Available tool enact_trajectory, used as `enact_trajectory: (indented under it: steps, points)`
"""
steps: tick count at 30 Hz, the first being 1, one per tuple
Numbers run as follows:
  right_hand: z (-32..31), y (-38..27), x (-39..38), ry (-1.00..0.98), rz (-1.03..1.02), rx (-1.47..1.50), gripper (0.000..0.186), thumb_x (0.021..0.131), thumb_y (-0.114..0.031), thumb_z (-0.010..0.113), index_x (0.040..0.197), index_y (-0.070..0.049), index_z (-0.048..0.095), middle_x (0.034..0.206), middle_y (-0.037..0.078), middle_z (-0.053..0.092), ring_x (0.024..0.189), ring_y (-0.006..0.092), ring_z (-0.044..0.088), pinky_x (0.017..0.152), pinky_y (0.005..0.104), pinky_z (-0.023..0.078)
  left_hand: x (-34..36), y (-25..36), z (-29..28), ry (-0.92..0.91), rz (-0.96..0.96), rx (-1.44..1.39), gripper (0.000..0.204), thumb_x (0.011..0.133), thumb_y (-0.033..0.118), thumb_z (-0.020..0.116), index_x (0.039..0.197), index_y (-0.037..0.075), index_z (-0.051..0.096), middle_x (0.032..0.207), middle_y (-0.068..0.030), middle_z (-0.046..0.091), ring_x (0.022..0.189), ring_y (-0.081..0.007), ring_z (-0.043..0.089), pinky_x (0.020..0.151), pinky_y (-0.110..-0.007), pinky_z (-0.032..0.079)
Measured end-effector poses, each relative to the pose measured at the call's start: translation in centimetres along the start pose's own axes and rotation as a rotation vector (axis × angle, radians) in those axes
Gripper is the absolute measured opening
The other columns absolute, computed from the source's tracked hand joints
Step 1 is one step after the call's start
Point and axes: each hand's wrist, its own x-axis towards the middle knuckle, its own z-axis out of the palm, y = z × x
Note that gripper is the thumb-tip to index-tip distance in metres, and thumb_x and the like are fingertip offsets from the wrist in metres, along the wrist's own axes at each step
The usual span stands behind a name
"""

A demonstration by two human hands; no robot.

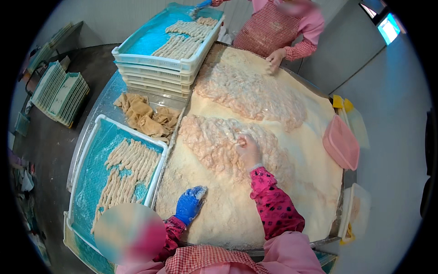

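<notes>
A red-and-white checked apron point(212, 261) and pink clothing lie nearest the camera, just below the two hands. Far to the left of the hands, pale slatted crates point(61, 93) stand on the dark floor. Nearer, beside the left hand, a white-rimmed tray point(82, 166) with a blue-green mesh bottom carries rows of coated strips point(125, 171), laid side by side. Forward of that tray, ahead and to the left of the left hand, brown cloth point(139, 114) lies crumpled, and beyond it rises a stack of trays point(155, 64), the top one holding more strips.

The left hand point(189, 204), in a blue glove whitened at the fingers, rests low over the pale powder point(219, 205), its forearm short and angled inward, fingers near one another and pointing forward and right; I cannot tell whether it holds anything. The right hand point(248, 150) reaches farther out, the patterned sleeve slanting forward and left, the wrist over the near heap of pale, wet pieces point(214, 141). Its fingers are bent and narrowly gathered on that heap; whether they grip a piece is unclear.

Beyond the right hand lies a second heap point(255, 93), with a co-worker's hand point(275, 60) behind it. Well to the right, a pink basket point(342, 142) sits tilted at the edge of the tabletop point(338, 223).
</notes>
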Motion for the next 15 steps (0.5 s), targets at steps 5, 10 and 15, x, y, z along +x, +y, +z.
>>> enact_trajectory:
  steps: [5, 10, 15]
  points:
    - [1.7, -1.9, 1.7, -0.110, -0.071, -0.333, 0.021, 0.065, -0.014, 0.065, 0.083, -0.006, 0.057, 0.081, 0.014, 0.060, 0.078, 0.0291, 0.059, 0.068, 0.0362, 0.046, -0.1, 0.1, -0.9, -0.033, 0.013, 0.042, 0.034, 0.074, 0.014, 0.062, 0.107, 0.011, 0.059, 0.104, -0.0135, 0.059, 0.093, -0.0318, 0.055, 0.080, -0.039, 0.045]
    - [-1.2, -5.1, 0.5, -0.111, -0.013, -0.089, 0.021, 0.065, -0.014, 0.065, 0.084, -0.006, 0.058, 0.080, 0.013, 0.059, 0.078, 0.0303, 0.057, 0.068, 0.0368, 0.046, -1.4, -1.2, -1.1, 0.003, -0.010, 0.069, 0.029, 0.073, 0.014, 0.062, 0.102, 0.010, 0.061, 0.101, -0.0128, 0.059, 0.091, -0.0315, 0.056, 0.078, -0.039, 0.046]
    - [-4.8, -4.2, -9.6, -0.404, -0.367, -0.277, 0.025, 0.065, -0.010, 0.067, 0.089, -0.009, 0.060, 0.082, 0.008, 0.059, 0.080, 0.0240, 0.057, 0.073, 0.0349, 0.044, -1.7, -0.9, -1.4, 0.036, -0.137, 0.034, 0.027, 0.074, 0.014, 0.060, 0.100, 0.011, 0.061, 0.101, -0.0119, 0.060, 0.091, -0.0307, 0.056, 0.078, -0.039, 0.046]
